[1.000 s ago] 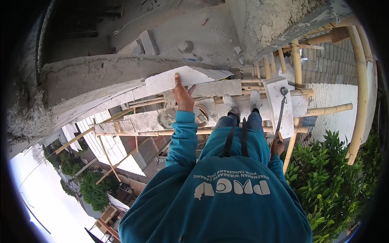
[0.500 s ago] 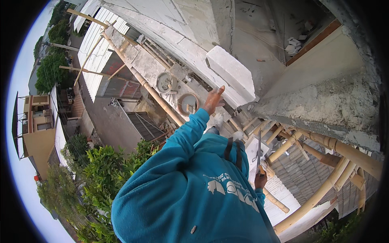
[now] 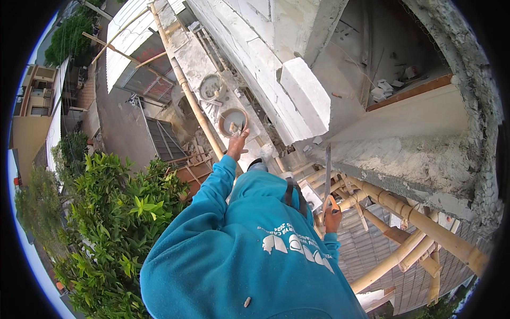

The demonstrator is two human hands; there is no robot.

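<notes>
My left hand (image 3: 237, 144) is held out with its fingers apart, holding nothing. It appears just in front of a round brown tub (image 3: 221, 123) with grey wet material and a tool handle in it; whether they touch I cannot tell. Low at my right side, my right hand (image 3: 332, 217) is closed round the orange handle of a handsaw (image 3: 328, 165), its long grey blade pointing away from me. A white lightweight concrete block (image 3: 308, 90) sits at the end of the pale wall (image 3: 249, 56), beyond both hands.
Another round tub (image 3: 211, 86) stands farther along the narrow walkway. A bamboo rail (image 3: 187, 93) runs along its left side, with a drop to the yard and a leafy tree (image 3: 117, 212). Bamboo poles (image 3: 409, 207) cross above a corrugated roof at right, beside a rough concrete ledge (image 3: 404, 165).
My left hand has moved left, away from the block and toward the near tub. My right hand still holds the handsaw. The whole view has shifted and turned.
</notes>
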